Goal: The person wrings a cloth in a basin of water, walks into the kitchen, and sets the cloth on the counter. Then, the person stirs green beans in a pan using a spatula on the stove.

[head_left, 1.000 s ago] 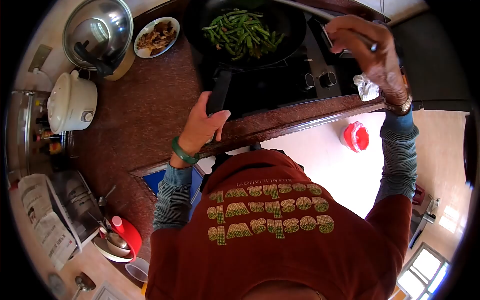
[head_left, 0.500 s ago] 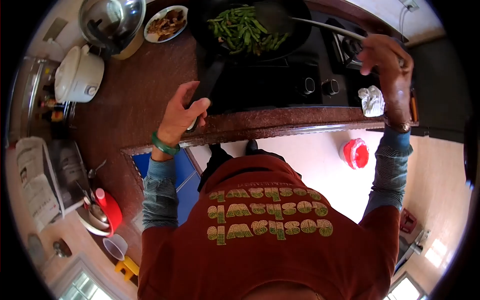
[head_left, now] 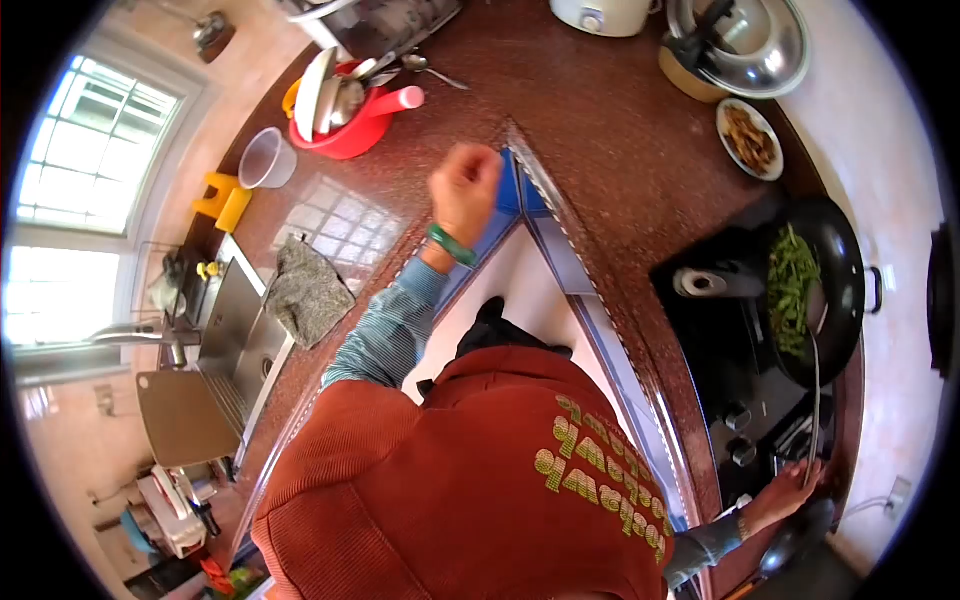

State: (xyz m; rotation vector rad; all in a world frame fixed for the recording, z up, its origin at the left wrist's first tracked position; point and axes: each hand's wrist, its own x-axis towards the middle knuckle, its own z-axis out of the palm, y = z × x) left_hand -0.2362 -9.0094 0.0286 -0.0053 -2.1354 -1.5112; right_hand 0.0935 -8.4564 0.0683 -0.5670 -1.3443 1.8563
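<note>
My left hand [head_left: 466,195], with a green bangle at the wrist, is raised near the counter's inner corner, its fingers curled; whether anything is inside is hidden. At the lower right my right hand [head_left: 785,495] grips the long handle of a metal spatula [head_left: 816,405]. The spatula's head rests in a black wok [head_left: 845,285] among green beans [head_left: 793,290]. The wok stands on the black stove [head_left: 715,335], its handle [head_left: 700,283] pointing toward the counter. Nearest to my left hand is a red basin [head_left: 350,135] holding bowls and utensils.
A plate of browned food [head_left: 750,140] and a steel bowl [head_left: 765,50] stand beyond the stove. A white cooker [head_left: 605,15] is at the top. On the left are a clear tub [head_left: 267,158], a grey cloth [head_left: 307,290], the sink [head_left: 245,335] and a brown board [head_left: 188,418].
The view has swung left toward the sink. My left hand has let go of the wok handle, moved away toward the basin side and curled. My right hand still holds the spatula.
</note>
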